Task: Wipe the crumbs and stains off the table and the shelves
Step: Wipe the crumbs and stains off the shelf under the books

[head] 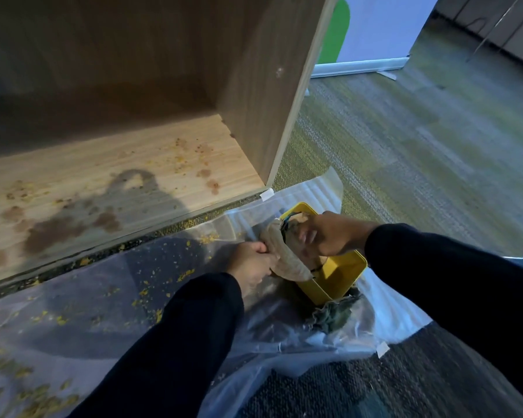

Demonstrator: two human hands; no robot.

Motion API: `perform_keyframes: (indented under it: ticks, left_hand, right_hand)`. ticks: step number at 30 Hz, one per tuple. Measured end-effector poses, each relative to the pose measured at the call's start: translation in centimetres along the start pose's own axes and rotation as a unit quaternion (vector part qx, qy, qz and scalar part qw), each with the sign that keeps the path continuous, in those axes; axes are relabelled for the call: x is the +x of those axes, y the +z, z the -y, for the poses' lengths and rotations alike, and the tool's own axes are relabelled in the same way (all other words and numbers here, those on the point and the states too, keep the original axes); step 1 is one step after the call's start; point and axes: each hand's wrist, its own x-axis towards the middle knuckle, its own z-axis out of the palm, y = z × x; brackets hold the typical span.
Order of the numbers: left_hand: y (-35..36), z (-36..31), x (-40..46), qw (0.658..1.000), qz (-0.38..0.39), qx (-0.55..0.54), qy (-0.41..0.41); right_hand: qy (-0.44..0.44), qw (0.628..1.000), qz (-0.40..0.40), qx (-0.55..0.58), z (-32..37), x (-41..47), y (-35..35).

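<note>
A tan cloth is stretched over a yellow bin on the floor. My left hand grips the cloth's left end and my right hand grips its other end above the bin. The low wooden shelf in front of me carries brown stains at its left front and yellow crumbs farther back on the right.
A clear plastic sheet strewn with yellow crumbs covers the carpet below the shelf. A dark green rag lies beside the bin. The shelf's right side panel rises next to open carpet.
</note>
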Motion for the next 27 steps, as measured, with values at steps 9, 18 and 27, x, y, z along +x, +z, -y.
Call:
perform_keyframes:
  ticks: [9, 18, 27]
  left_hand:
    - [-2.6, -2.6, -2.2, 0.999, 0.012, -0.030, 0.041]
    - [-4.3, -6.1, -2.9, 0.983, 0.065, -0.143, 0.096]
    - [-8.1, -6.8, -3.1, 0.986, -0.030, -0.094, 0.134]
  right_hand:
    - [0.106, 0.874, 0.306, -0.363, 3.2, -4.2, 2.0]
    - [0.026, 0.968, 0.171, -0.183, -1.1, -5.1, 0.0]
    - [-0.006, 0.992, -0.084, -0.094, -0.2, -0.4, -0.3]
